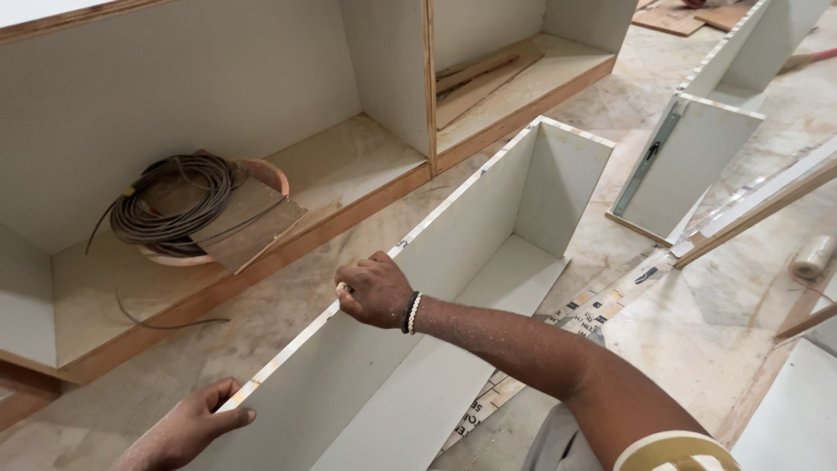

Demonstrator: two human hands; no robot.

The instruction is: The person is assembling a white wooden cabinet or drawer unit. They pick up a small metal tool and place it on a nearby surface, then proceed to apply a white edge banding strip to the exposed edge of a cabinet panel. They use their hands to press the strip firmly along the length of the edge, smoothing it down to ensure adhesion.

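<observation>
1. A long white box with open top lies on the stone floor, beside a big cabinet. Its near end is cut off.
2. The right hand is curled tight over the box's top edge, hiding its fingertips.
3. The left hand lies flat and open against that edge, partly out of view.
4. A wire coil sits in the cabinet.

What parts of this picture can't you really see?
- Head view: the left hand is cut off at the wrist by the bottom edge.
- The right hand curls over the white panel's edge, hiding its fingertips.
- The bowl is mostly covered by the coiled cable and a board.
</observation>
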